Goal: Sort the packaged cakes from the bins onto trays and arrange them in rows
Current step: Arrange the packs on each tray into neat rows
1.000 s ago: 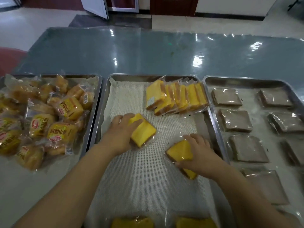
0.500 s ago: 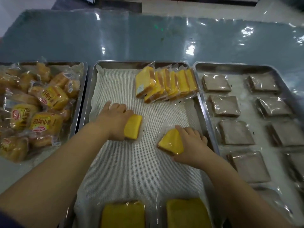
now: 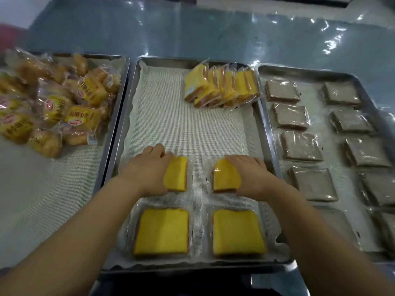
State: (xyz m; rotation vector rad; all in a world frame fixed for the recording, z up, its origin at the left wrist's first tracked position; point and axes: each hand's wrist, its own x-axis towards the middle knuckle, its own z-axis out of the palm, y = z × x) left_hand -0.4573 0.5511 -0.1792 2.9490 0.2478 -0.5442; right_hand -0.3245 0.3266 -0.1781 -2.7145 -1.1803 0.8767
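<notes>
The middle steel tray (image 3: 265, 133), lined with white mesh, holds yellow packaged cakes. My left hand (image 3: 147, 171) lies flat on one yellow cake (image 3: 176, 175), covering its left part. My right hand (image 3: 250, 176) presses on a second yellow cake (image 3: 225, 176) beside it. Both cakes rest on the liner in a row. In front of them two more yellow cakes (image 3: 162, 230) (image 3: 237, 231) lie flat side by side. At the tray's far right, several yellow cakes (image 3: 220, 86) stand leaning in a stack.
The left tray (image 3: 119, 107) holds a heap of bagged yellow rolls (image 3: 55, 103). The right tray (image 3: 361, 82) carries brown packaged cakes (image 3: 301, 146) laid in two columns. All trays sit on a glossy grey table (image 3: 192, 35).
Both hands drew the two yellow cakes toward me and laid them flat, side by side, just behind the front row. The camera tilted down.
</notes>
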